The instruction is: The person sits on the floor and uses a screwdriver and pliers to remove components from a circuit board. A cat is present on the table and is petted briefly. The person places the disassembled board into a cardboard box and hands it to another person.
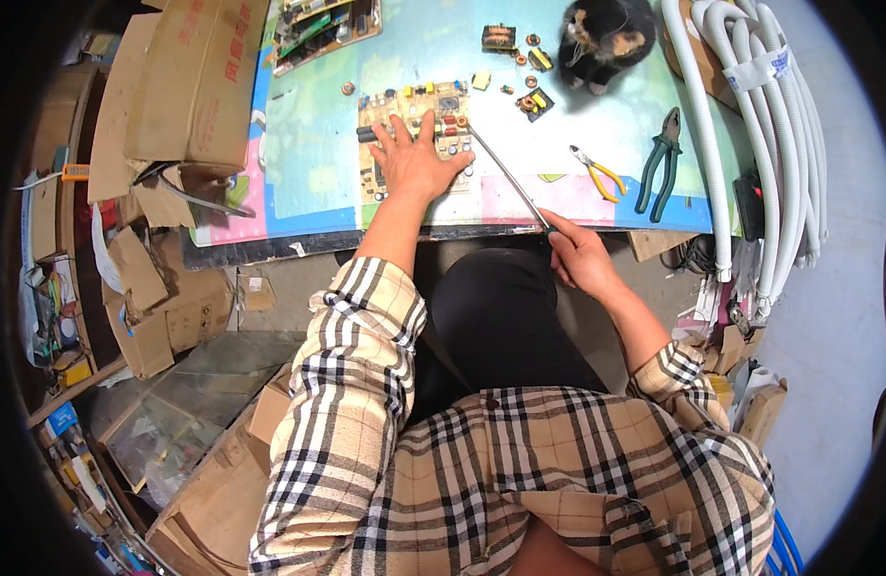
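My left hand [416, 165] lies with spread fingers on a tan circuit board [374, 173], pressing on its parts. Capacitors, coils and other components stand on the board, some hidden under the hand. In my right hand [582, 257] is a long-shafted screwdriver [508, 173], its dark handle mostly covered by my fingers. The shaft slants up and left, and its tip reaches the board's right edge beside a copper coil [463, 122]. Loose coils and a transformer [499, 37] lie beyond the board, to the right.
A cat [606, 43] sits at the table's far side. Yellow-handled cutters [598, 175] and green-handled pliers [662, 163] lie to the right, beside coiled white hose [784, 144]. A cardboard box [189, 86] stands at left; more boards [328, 34] are stacked at the back.
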